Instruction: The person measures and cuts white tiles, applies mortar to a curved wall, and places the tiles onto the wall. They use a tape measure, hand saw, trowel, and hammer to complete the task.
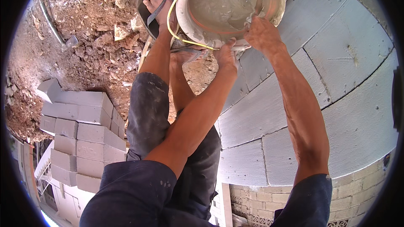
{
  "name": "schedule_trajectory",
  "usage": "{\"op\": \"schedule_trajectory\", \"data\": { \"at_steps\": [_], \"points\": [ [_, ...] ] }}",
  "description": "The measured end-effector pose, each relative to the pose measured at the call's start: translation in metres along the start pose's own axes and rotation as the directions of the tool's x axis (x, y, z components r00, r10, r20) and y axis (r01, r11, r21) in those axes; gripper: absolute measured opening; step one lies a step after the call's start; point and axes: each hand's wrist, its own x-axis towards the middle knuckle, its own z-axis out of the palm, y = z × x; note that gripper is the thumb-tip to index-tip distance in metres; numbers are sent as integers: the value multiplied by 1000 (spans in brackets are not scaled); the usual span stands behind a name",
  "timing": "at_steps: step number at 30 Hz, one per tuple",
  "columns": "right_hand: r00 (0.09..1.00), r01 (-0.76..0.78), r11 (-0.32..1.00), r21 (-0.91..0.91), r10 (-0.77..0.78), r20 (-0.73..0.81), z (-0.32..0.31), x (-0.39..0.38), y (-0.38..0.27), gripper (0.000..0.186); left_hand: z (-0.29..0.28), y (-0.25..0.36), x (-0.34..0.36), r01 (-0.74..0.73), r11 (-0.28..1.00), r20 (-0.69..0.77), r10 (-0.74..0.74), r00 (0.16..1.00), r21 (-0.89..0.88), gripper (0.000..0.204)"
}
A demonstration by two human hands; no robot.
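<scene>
Clamping the bucket [183,15] at its 6 o'clock rim: left hand [227,56]; right hand [263,35] curled at its 4 o'clock, can't tell if clamped. Bucket sits at 12 o'clock beyond both wrists; flat grey blocks [349,48] at 3, stacked blocks [91,136] at 8, rubbly soil [90,29] at 10. Round, smeared wall holds wet, swirled grey mortar [216,2].

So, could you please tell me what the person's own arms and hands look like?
Both arms wear dark navy short sleeves: the left sleeve has several pale spots near its hem, and the right sleeve matches in colour. The forearms are uncovered. The left grip and right grip are bare hands, with no gloves or watch visible.
</scene>
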Motion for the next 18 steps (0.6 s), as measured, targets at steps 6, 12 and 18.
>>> {"op": "schedule_trajectory", "data": {
  "at_steps": [6,12,18],
  "points": [
    [991,-19,947,319,61,-121,-28,-16,18,33,-6,48,-26,-149,984,130,135,982,100,79],
    [993,106,943,316,-85,-79,-33,-12,13,34,-14,117,-34,-258,865,221,176,959,430,59],
    [996,84,986,142,-87,17,2,-2,-8,35,-42,75,-17,-449,823,324,344,881,348,65]
  ]
}}
